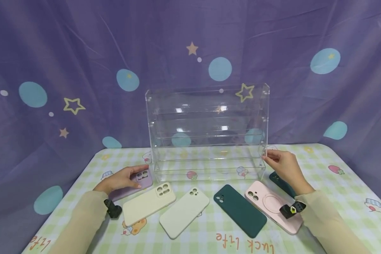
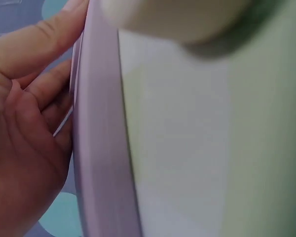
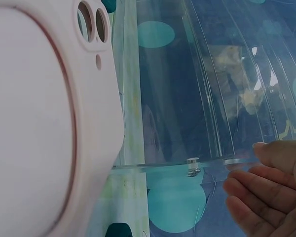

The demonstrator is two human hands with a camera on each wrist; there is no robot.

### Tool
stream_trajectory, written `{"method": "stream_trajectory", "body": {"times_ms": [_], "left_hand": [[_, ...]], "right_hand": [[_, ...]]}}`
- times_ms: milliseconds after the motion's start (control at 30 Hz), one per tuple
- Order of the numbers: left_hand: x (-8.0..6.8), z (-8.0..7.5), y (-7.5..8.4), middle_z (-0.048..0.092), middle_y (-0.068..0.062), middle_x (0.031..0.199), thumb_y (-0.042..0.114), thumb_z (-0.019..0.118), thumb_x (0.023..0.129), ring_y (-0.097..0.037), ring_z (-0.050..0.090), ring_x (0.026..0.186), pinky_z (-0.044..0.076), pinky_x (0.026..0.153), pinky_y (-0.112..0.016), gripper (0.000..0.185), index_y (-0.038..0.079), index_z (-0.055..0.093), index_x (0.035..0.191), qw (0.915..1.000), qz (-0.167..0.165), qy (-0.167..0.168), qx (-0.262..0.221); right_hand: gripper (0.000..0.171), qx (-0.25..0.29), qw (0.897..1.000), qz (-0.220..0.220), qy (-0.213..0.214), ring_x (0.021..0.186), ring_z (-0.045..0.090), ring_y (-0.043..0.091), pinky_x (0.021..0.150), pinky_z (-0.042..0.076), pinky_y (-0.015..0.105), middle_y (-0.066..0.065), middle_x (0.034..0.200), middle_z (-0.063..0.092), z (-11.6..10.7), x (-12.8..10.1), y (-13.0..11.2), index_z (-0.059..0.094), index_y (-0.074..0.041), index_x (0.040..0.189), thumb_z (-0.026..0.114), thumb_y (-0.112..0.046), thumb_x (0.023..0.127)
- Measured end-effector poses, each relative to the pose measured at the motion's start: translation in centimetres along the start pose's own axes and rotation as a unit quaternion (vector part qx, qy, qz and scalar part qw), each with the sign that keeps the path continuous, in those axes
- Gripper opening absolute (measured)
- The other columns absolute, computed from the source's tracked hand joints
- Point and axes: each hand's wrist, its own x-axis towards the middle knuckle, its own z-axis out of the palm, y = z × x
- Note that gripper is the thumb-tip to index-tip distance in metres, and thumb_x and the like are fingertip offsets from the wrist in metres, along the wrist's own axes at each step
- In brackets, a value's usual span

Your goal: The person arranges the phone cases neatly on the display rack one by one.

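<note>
A clear acrylic tiered display rack (image 1: 209, 155) stands upright on the table. My right hand (image 1: 285, 165) is at its right side panel, with the thumb on the inner side and the fingers on the outer side, gripping the edge. In the right wrist view the fingers (image 3: 256, 192) lie just below that panel. My left hand (image 1: 122, 180) rests over a lilac phone case (image 1: 147, 180), thumb and fingers spread about its camera end. Its fingertips come close to the rack's left side; whether they touch it, I cannot tell. The lilac case's edge (image 2: 106, 123) fills the middle of the left wrist view.
In front of the rack lie a cream phone case (image 1: 149, 204), a paler one (image 1: 184, 213), a dark green one (image 1: 241, 211) and a pink one (image 1: 263, 194) with a ring. Another dark green case (image 1: 280, 183) lies partly under my right wrist. A purple curtain (image 1: 82, 53) hangs behind.
</note>
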Motion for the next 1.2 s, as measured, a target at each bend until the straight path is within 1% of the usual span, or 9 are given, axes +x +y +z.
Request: {"method": "stream_trajectory", "body": {"times_ms": [133, 233, 467, 633, 800, 900, 1000, 1100, 1200], "left_hand": [[0.1, 0.1, 0.5, 0.023, -0.029, 0.150, 0.012, 0.073, 0.080, -0.044, 0.019, 0.138, 0.030, 0.105, -0.018, 0.090, -0.006, 0.016, 0.148, 0.9999, 0.000, -0.009, 0.005], [0.1, 0.1, 0.5, 0.023, -0.030, 0.150, 0.012, 0.073, 0.080, -0.045, 0.019, 0.138, 0.030, 0.108, -0.027, 0.091, -0.006, 0.015, 0.148, 0.9999, 0.004, -0.010, 0.011], [0.2, 0.2, 0.4, 0.027, -0.031, 0.148, 0.012, 0.074, 0.080, -0.047, 0.023, 0.136, 0.028, 0.108, -0.048, 0.089, -0.007, 0.018, 0.147, 0.9995, 0.007, -0.003, 0.031], [0.2, 0.4, 0.6, 0.031, -0.031, 0.145, 0.016, 0.077, 0.077, -0.049, 0.026, 0.134, 0.032, 0.103, -0.057, 0.088, -0.005, 0.025, 0.146, 0.9977, 0.000, 0.022, 0.064], [0.3, 0.4, 1.0, 0.038, -0.029, 0.141, 0.017, 0.080, 0.073, -0.047, 0.035, 0.129, 0.037, 0.100, -0.056, 0.087, -0.004, 0.033, 0.143, 0.9935, -0.005, 0.047, 0.103], [0.5, 0.0, 1.2, 0.039, -0.030, 0.141, 0.014, 0.079, 0.074, -0.048, 0.036, 0.128, 0.037, 0.100, -0.057, 0.082, -0.008, 0.036, 0.140, 0.9930, 0.003, 0.050, 0.107], [0.8, -0.7, 1.3, 0.039, -0.029, 0.142, 0.012, 0.076, 0.077, -0.048, 0.037, 0.128, 0.039, 0.099, -0.057, 0.075, -0.009, 0.039, 0.138, 0.9937, -0.002, 0.044, 0.103], [1.1, -1.3, 1.4, 0.045, -0.024, 0.140, 0.015, 0.073, 0.082, -0.042, 0.048, 0.122, 0.045, 0.095, -0.051, 0.065, -0.005, 0.044, 0.137, 0.9913, -0.022, 0.052, 0.119], [1.3, -1.9, 1.8, 0.058, -0.021, 0.127, 0.012, 0.068, 0.086, -0.032, 0.059, 0.108, 0.052, 0.084, -0.040, 0.051, -0.004, 0.051, 0.131, 0.9883, -0.038, 0.078, 0.125]], "right_hand": [[0.037, 0.002, 1.000, -0.001, -0.001, 0.085, 0.068, 0.036, 0.070, 0.056, 0.046, 0.025, 0.100, 0.069, 0.0, 0.0, 0.0, 0.063, 0.009, 0.114, 0.063, -0.020, 0.092], [0.037, 0.004, 1.000, 0.000, -0.003, 0.086, 0.068, 0.036, 0.070, 0.056, 0.046, 0.026, 0.100, 0.069, 0.0, 0.0, 0.0, 0.063, 0.009, 0.114, 0.063, -0.020, 0.092], [0.038, 0.006, 1.000, 0.001, -0.006, 0.085, 0.068, 0.036, 0.069, 0.056, 0.045, 0.026, 0.100, 0.069, 0.0, 0.0, 0.0, 0.062, 0.010, 0.114, 0.063, -0.022, 0.092], [0.036, 0.007, 1.000, -0.004, 0.000, 0.084, 0.068, 0.036, 0.069, 0.056, 0.045, 0.025, 0.100, 0.069, 0.1, 0.0, 0.2, 0.063, 0.009, 0.114, 0.063, -0.019, 0.091], [0.038, 0.009, 1.000, -0.005, -0.002, 0.085, 0.068, 0.036, 0.068, 0.056, 0.043, 0.026, 0.102, 0.068, 0.2, 0.0, 0.4, 0.062, 0.009, 0.116, 0.064, -0.018, 0.091], [0.039, 0.008, 1.000, -0.003, -0.003, 0.085, 0.068, 0.036, 0.069, 0.056, 0.043, 0.027, 0.104, 0.067, 0.2, -0.1, 0.3, 0.060, 0.010, 0.118, 0.064, -0.019, 0.091], [0.040, 0.009, 1.000, 0.001, -0.002, 0.086, 0.068, 0.037, 0.069, 0.056, 0.044, 0.028, 0.104, 0.067, 0.2, -0.1, 0.3, 0.060, 0.010, 0.118, 0.064, -0.019, 0.091], [0.040, 0.009, 1.000, 0.002, -0.003, 0.086, 0.068, 0.037, 0.070, 0.056, 0.043, 0.027, 0.105, 0.067, 0.2, 0.0, 0.3, 0.060, 0.010, 0.118, 0.064, -0.019, 0.091], [0.039, 0.010, 1.000, 0.001, 0.000, 0.086, 0.068, 0.036, 0.070, 0.056, 0.043, 0.027, 0.106, 0.067, 0.2, 0.0, 0.4, 0.061, 0.010, 0.117, 0.064, -0.018, 0.091]]}}
